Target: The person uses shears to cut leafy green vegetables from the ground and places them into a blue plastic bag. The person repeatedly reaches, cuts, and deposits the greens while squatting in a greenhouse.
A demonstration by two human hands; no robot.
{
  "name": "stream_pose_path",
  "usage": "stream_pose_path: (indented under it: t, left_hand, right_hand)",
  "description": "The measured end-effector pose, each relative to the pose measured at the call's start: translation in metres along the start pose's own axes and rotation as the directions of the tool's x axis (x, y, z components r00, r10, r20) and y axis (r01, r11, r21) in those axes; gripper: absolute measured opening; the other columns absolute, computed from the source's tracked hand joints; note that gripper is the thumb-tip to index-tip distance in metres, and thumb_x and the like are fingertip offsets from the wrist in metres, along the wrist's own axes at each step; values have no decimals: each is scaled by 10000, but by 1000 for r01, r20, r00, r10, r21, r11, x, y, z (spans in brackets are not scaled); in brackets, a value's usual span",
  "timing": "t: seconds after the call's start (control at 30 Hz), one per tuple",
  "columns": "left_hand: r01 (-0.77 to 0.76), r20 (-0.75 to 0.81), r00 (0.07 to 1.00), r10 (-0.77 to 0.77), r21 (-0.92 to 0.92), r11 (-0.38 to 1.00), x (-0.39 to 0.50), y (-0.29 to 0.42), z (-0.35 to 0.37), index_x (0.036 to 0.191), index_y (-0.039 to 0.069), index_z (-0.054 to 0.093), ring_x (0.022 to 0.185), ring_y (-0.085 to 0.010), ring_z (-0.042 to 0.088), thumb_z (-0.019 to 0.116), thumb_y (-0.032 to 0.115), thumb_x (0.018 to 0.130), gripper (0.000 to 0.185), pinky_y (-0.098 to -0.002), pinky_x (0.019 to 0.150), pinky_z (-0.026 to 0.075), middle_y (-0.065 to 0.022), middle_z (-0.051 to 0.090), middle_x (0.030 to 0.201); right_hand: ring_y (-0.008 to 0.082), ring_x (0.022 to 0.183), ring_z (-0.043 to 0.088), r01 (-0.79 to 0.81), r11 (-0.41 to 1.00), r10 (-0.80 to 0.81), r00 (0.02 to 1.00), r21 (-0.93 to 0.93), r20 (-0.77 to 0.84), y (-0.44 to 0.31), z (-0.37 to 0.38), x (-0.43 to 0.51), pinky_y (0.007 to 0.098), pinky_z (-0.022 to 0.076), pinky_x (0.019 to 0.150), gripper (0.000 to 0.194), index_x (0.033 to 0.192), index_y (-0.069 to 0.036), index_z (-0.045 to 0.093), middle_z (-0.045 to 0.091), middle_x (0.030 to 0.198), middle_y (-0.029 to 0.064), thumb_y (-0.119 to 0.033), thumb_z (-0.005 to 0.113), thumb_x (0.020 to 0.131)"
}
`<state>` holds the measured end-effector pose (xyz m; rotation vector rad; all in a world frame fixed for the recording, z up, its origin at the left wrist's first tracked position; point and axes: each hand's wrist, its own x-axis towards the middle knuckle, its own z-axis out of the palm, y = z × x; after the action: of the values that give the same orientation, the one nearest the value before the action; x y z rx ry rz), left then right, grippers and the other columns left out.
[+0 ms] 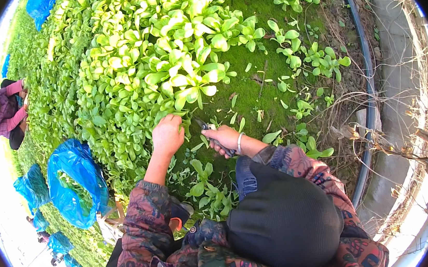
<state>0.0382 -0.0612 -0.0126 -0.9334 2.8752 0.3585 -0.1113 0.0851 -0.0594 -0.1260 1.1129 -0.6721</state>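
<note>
My left hand (168, 135) is curled around the leaves of a leafy green plant (186, 121) at the edge of the dense bed. In my right hand (225, 137) is a pair of pruning shears (225, 149), with dark handles along the palm. Their blades point up and left at the plant's base, close to my left fingers. Whether the blades touch the stem is hard to make out. Bright leafy greens (188, 73) crowd just beyond both hands. Cut leaves (242, 124) lie on the mossy soil (246, 87) to the right.
A blue plastic bag (77, 179) with greens inside stands open at left. Another person (6, 110) crouches at the far left edge. Along the right run a black hose (364, 51), a concrete curb (392, 64) and dry vines (387, 146). Loose plants (203, 181) grow near my knees.
</note>
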Motion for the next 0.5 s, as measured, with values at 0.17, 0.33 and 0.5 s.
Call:
stream_pose_path:
  t: [0.17,0.33,0.5]
  left_hand:
    - [90,66,994,-85,-75,993,0,-14,0,1067,68,545,889,-326,628,689,124,736,365,-418,739,523,-137,621,976]
    - [7,216,975,-49,188,982,12,-13,0,1032,79,584,868,-327,631,671,95,712,332,-427,725,527,-129,616,937]
    - [45,108,993,-46,13,999,8,-4,-53,861,106,642,831,-286,621,683,125,721,147,-399,695,516,-83,569,875]
  right_hand:
    - [141,420,534,26,979,-42,996,202,75,16,-16,-22,325,495,384,476,769,-25,558,540,557,35,-470,542,936]
    - [168,465,578,51,962,-75,994,267,81,20,-27,-26,348,526,420,451,815,-15,566,576,615,58,-440,515,956]
    - [195,513,605,57,926,-121,981,372,151,13,-41,-36,381,552,477,446,852,0,581,593,640,71,-426,506,961]
